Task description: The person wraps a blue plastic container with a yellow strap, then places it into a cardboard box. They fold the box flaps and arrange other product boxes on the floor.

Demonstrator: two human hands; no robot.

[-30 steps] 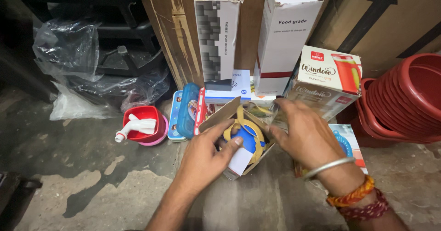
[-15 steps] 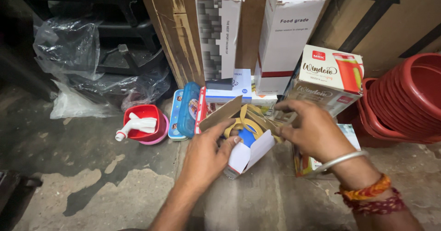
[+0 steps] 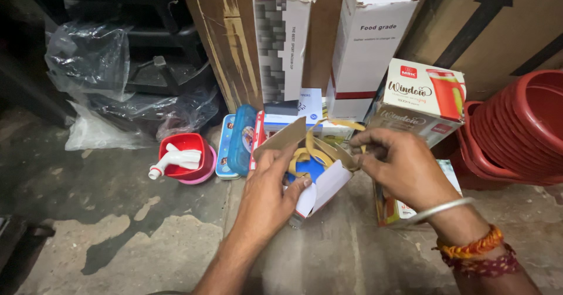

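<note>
Where the right hand [image 3: 399, 163] earlier covered the small open box [image 3: 316, 180], it now pinches the box's yellowish strap [image 3: 314, 148] from the right; the left hand [image 3: 272, 192] grips the box, which rests on the floor [image 3: 146, 236] before stacked cartons [image 3: 284, 43].

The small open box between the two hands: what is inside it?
Inside the small open box a blue object shows, with yellowish tape strips looped over it. The left hand and the box walls cover the rest.
</note>
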